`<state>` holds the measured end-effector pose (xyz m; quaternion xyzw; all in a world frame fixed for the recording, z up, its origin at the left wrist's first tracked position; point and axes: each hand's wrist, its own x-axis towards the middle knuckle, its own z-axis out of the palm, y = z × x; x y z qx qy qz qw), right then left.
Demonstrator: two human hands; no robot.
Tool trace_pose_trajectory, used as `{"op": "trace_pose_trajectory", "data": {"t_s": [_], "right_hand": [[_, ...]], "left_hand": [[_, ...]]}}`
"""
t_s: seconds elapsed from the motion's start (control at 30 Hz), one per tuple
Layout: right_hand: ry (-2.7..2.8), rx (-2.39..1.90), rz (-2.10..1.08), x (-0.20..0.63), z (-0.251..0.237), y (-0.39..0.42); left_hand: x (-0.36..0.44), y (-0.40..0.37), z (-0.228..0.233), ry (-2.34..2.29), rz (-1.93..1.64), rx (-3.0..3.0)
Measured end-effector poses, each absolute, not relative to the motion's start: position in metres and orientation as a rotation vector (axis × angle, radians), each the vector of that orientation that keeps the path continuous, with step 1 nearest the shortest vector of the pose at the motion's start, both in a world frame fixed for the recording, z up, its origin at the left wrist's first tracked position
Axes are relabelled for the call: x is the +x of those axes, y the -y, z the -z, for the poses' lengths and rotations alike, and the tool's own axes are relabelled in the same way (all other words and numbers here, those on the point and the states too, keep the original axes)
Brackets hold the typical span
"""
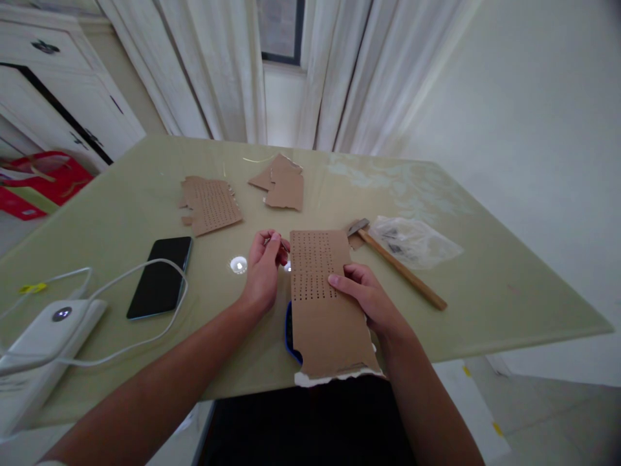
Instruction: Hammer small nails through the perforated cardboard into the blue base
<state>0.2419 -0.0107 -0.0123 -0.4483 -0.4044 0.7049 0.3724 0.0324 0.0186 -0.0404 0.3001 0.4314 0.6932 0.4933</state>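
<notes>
A piece of brown cardboard (330, 330) with rows of small punched holes in its upper half is tilted up in front of me at the table's near edge. My right hand (361, 291) grips its right side, thumb on top and fingers curled at the edge. Close to the upper left edge is my left hand (266, 265), its fingers pinched together; whatever is between them is too small to make out. A blue-rimmed object with a dark inside (290, 336) pokes out from under the cardboard's left side, mostly hidden.
On the table (218, 349) lie a hammer (400, 265), a clear plastic bag (414, 243), a second punched cardboard piece (213, 204), torn cardboard scraps (286, 184) and a black phone (160, 278). A white cable (140, 346) loops beside a white power bank (48, 349) at left.
</notes>
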Motion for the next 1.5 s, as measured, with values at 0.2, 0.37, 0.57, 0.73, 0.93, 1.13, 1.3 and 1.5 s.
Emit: {"op": "trace_pose_trajectory", "data": {"t_s": [0.2,0.37,0.57,0.73,0.93,1.13,1.3,1.5], "right_hand": [[1.023,-1.168,-1.817,0.244,0.012,0.013],[1.119,-1.134,-1.864,0.246,0.01,0.013],[1.148,-1.125,-1.854,0.247,0.013,0.013],[1.129,-1.073,-1.855,0.245,0.015,0.014],[1.128,-1.053,-1.884,0.246,0.014,0.012],[1.162,-1.01,-1.921,0.247,0.014,0.011],[1.19,-1.023,-1.896,0.246,0.01,0.011],[1.194,-1.023,-1.906,0.246,0.007,0.012]], "left_hand": [[0.032,-0.018,0.038,-1.031,-1.666,0.724],[0.031,-0.017,0.039,-1.042,-1.673,0.735],[0.021,-0.013,0.022,-1.03,-1.87,0.967],[0.015,-0.006,-0.015,-0.85,-2.022,1.114],[0.008,0.012,-0.007,-0.886,-1.797,1.385],[0.0,0.034,0.009,-0.969,-1.708,1.411],[-0.003,0.039,0.002,-0.87,-1.496,1.652],[-0.013,0.028,0.011,-0.749,-1.391,1.827]]}}
